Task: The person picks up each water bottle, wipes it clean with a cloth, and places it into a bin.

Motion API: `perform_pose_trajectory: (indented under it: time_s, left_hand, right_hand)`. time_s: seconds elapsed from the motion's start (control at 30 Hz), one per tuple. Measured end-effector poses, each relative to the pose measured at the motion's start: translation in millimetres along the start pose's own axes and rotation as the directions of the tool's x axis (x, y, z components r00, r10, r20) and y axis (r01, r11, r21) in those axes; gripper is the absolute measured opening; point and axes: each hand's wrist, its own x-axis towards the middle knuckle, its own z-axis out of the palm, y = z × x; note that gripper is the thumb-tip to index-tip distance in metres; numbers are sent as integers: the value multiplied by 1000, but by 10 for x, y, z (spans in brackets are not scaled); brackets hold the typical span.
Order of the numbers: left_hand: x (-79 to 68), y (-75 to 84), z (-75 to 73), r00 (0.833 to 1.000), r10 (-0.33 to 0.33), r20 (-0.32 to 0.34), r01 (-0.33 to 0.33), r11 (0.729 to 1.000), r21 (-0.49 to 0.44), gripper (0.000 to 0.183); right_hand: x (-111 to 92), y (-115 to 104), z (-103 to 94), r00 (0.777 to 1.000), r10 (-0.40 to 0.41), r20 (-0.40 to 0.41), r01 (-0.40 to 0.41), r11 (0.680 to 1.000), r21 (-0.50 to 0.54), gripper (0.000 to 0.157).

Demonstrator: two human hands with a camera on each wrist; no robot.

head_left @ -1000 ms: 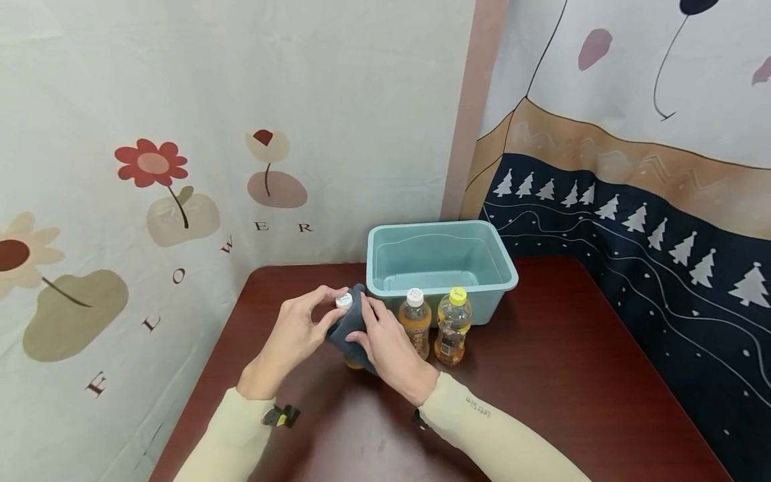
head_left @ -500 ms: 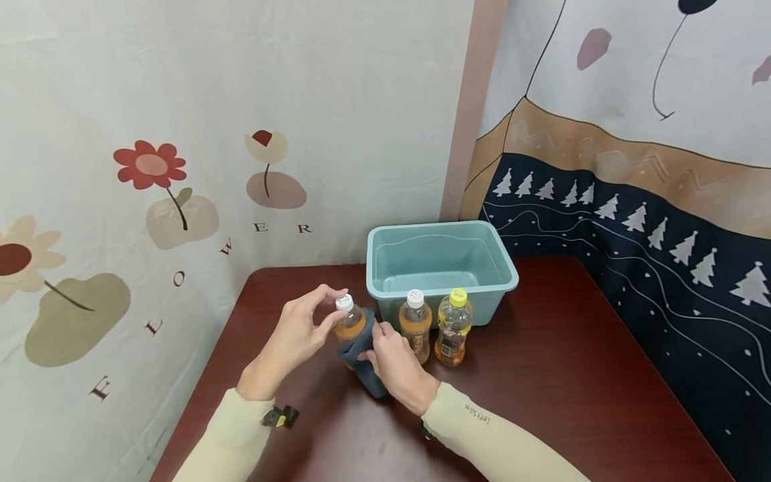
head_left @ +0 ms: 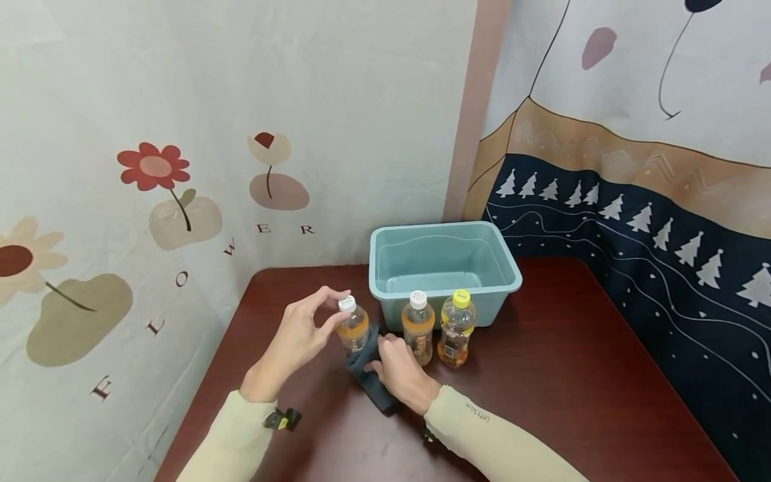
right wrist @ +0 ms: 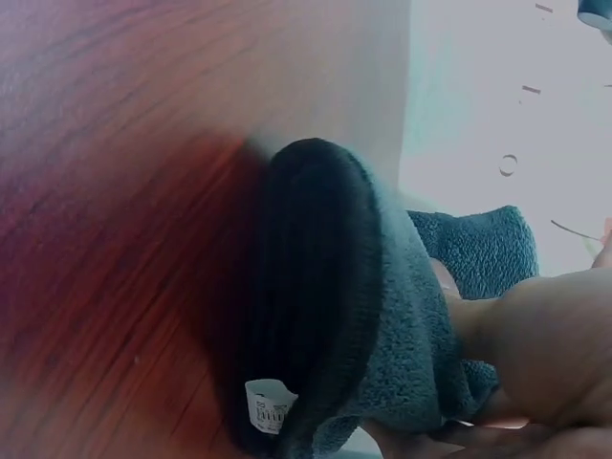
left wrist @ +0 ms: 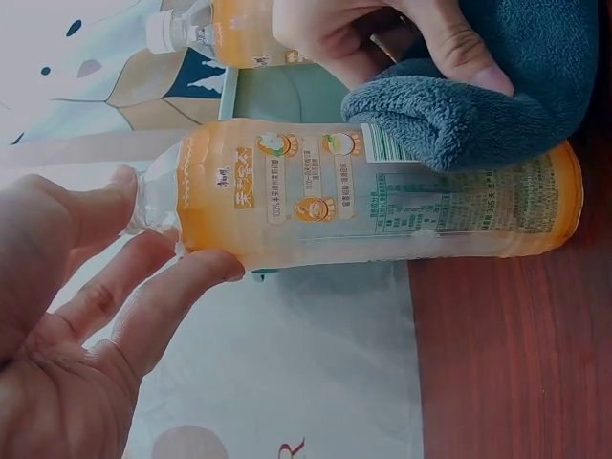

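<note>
My left hand (head_left: 299, 335) pinches the white-capped neck of a clear plastic drink bottle (head_left: 354, 333) with an orange label, standing upright on the table. Low against that bottle's side, my right hand (head_left: 402, 373) grips a dark blue-grey cloth (head_left: 375, 383). The left wrist view has the thumb and fingers around the neck of the bottle (left wrist: 287, 196), with the cloth (left wrist: 497, 91) pressed to its lower part. In the right wrist view the cloth (right wrist: 402, 325) hangs in folds and shows a small white tag (right wrist: 271, 405).
Just right of my right hand stand another white-capped bottle (head_left: 418, 329) and a yellow-capped bottle (head_left: 457, 329). Behind them is a light blue plastic bin (head_left: 506, 284). All rest on a dark red wooden table (head_left: 578, 375), with printed curtains at the back and right.
My right hand has moved the cloth down the bottle from near its neck to its lower part, uncovering the label. My left hand has stayed at the cap and neck.
</note>
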Motion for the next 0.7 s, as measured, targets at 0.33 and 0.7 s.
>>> perform_pose_trajectory:
  time_s: [0.33,0.7]
  left_hand:
    - [15,-14,0,1000,-12,-6,12,1000,-21,35]
    - [38,-21,-38,998,-56,28,56,998,-17,35]
  right_hand:
    - [37,-128,-244,984,-88,-154,99,993,63,37]
    - [100,-357,-556,921,-225,-317,240,971,11,66]
